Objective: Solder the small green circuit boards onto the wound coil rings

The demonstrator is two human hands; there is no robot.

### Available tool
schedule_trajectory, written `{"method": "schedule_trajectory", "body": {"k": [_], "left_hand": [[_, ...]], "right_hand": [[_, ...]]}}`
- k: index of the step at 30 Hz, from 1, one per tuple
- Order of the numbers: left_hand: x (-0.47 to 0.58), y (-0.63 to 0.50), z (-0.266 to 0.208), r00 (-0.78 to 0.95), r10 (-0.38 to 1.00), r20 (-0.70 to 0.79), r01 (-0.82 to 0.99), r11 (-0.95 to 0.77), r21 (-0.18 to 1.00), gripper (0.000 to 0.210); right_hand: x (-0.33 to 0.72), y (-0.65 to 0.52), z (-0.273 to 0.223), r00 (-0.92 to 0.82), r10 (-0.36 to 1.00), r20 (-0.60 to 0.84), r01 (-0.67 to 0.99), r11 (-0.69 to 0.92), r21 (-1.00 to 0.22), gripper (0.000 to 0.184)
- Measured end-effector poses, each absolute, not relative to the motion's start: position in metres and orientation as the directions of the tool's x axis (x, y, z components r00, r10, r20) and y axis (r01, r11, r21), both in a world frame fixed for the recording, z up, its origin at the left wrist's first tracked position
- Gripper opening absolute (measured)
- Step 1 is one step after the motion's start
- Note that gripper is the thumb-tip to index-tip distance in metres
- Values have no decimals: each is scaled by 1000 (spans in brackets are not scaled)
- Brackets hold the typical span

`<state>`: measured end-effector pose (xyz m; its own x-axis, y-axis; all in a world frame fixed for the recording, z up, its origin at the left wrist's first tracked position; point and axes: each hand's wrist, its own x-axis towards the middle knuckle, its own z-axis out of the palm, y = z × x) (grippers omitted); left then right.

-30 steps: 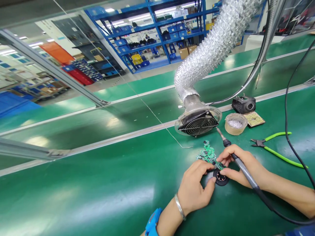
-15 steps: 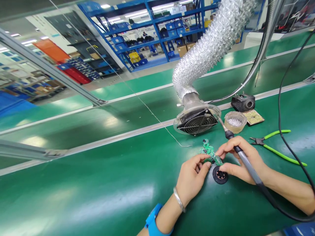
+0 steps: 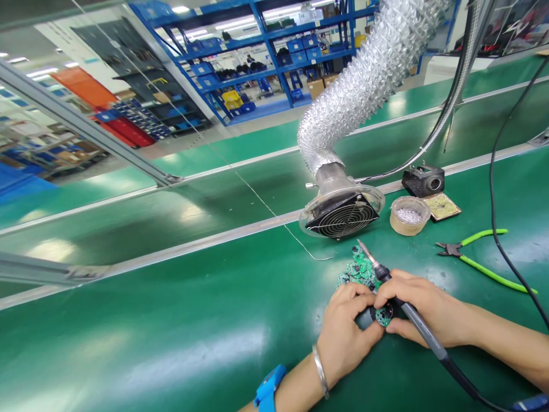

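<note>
Left hand (image 3: 354,327): grip pinched in, thumb and fingers at left edge of round green board (image 3: 384,314);
Right hand (image 3: 424,303): grip wrapped around soldering iron (image 3: 422,329); fingertips also at board's right side;
Board position: between both hands, low over tabletop (image 3: 206,343); underside contact hidden;
Iron tip: points away from person, over by board pile (image 3: 360,269);
Board pile: just beyond left fingers;
Green-handled pliers (image 3: 454,250): right of pile, handles spread, lying on tabletop

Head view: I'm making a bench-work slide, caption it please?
Right hand, holding a soldering iron, and left hand at a round green circuit board.
</note>
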<state>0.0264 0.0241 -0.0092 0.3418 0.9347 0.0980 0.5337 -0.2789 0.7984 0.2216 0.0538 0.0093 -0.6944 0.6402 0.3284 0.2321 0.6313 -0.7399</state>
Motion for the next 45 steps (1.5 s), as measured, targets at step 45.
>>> {"method": "schedule_trajectory", "body": {"k": [45], "left_hand": [[12, 22, -13, 406, 876, 261, 369, -419, 830, 11]], "right_hand": [[220, 49, 11, -767, 502, 399, 283, 823, -493, 27]]}}
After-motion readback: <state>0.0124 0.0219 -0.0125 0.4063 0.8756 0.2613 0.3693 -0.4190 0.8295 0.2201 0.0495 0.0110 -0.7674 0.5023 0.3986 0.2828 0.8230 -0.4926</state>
